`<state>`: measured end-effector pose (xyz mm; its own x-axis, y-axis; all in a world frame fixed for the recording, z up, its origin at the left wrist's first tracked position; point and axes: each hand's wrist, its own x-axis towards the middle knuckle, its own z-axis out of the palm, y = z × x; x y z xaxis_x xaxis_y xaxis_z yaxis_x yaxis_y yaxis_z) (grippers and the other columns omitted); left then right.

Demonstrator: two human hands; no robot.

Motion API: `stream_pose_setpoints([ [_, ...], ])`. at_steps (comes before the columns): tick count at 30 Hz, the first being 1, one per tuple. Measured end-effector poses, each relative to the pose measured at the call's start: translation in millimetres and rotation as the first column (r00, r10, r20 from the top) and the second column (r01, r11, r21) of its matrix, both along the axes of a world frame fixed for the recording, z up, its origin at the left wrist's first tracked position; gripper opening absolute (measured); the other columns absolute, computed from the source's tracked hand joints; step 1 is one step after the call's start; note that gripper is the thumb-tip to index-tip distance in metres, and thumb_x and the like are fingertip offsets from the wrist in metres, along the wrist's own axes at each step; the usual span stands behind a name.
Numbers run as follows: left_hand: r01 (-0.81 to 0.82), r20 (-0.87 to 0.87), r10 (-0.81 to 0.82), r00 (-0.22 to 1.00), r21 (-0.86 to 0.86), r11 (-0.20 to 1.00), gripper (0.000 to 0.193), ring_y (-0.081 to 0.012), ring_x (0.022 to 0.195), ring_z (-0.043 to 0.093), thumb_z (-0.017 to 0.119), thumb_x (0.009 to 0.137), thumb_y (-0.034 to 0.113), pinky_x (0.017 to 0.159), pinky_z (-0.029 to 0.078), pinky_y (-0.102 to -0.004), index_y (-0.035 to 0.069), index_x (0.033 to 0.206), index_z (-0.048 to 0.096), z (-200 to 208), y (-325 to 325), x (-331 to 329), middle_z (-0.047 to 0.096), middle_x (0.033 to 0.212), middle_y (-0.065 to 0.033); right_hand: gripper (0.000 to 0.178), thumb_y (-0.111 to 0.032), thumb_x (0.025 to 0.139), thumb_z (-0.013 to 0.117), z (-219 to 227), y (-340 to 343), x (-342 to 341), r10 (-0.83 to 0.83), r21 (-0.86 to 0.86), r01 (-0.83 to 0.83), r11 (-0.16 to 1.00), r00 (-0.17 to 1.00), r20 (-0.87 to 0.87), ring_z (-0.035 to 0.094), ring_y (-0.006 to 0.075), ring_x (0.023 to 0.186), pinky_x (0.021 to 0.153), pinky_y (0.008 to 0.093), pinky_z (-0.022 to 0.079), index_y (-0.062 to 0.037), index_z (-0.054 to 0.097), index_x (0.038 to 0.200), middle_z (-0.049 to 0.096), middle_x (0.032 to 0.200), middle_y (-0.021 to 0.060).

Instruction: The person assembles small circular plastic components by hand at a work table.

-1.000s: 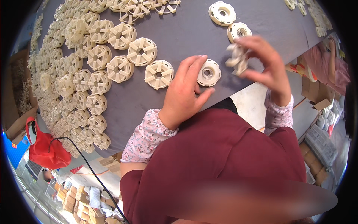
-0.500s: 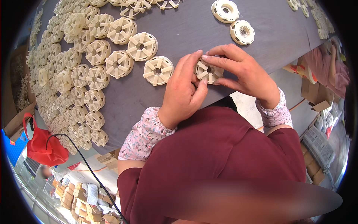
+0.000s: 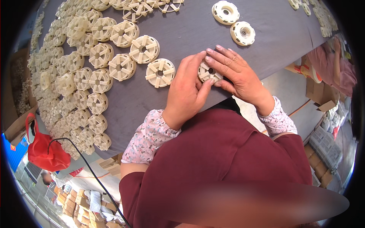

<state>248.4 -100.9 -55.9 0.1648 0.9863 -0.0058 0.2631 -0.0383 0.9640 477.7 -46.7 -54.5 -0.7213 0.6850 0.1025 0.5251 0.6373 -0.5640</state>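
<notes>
Near the front edge of the grey table, both hands grip one cream plastic slotted disc [image 3: 205, 72] with a dark centre hole. My left hand [image 3: 187, 86] wraps its left side, thumb along the near rim. My right hand [image 3: 238, 75] lies over its right side, fingers across the top and thumb at the near rim, hiding much of it. Just left of my left hand lies a similar spoked disc [image 3: 165, 78]. Beyond my right hand rest a cream ring-shaped part [image 3: 226, 13] and another with a wire spring [image 3: 243, 33] in its centre.
Rows of cream discs [image 3: 100, 56] crowd the table's left side, some stacked. More small parts [image 3: 321, 22] lie at the far right. A red bag [image 3: 49, 151] hangs by the left edge. Another person's arm [image 3: 337, 62] and a cardboard box [image 3: 321, 95] are at right.
My right hand has shifted left and closed further over the disc, its fingers now covering more of the top. My left hand keeps nearly the same hold.
</notes>
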Motion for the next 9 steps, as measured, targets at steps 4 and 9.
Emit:
stream_pose_setpoints([
  [4,-0.001,-0.063,0.004,0.998,0.038,0.999,0.065,-0.0127,0.074,0.061,0.078,0.095,0.002,0.067,0.054,-0.0272,0.000,0.155,0.054,-2.9,1.2,0.6,0.057,0.144,-0.0157,0.069,-0.032,0.094,0.082,6.4,9.3,3.8,0.004,0.002,-0.004,1.000,0.997,-0.079,0.054,0.0357,0.151,0.123,0.0503,0.045,-0.0123,0.060,0.157,0.058,0.162,0.0115],
  [9,-0.215,-0.250,0.220,0.943,0.049,0.975,0.064,-0.0156,0.098,0.067,0.080,0.096,0.005,0.074,0.059,-0.0276,0.003,0.155,0.058,1.1,2.2,-12.8,0.056,0.150,-0.0158,0.070,-0.024,0.089,0.086,-14.0,51.1,46.1,-0.376,0.223,0.396,0.891,0.918,-0.130,0.054,0.0375,0.149,0.122,0.0498,0.047,-0.0114,0.063,0.154,0.057,0.162,0.0179],
])
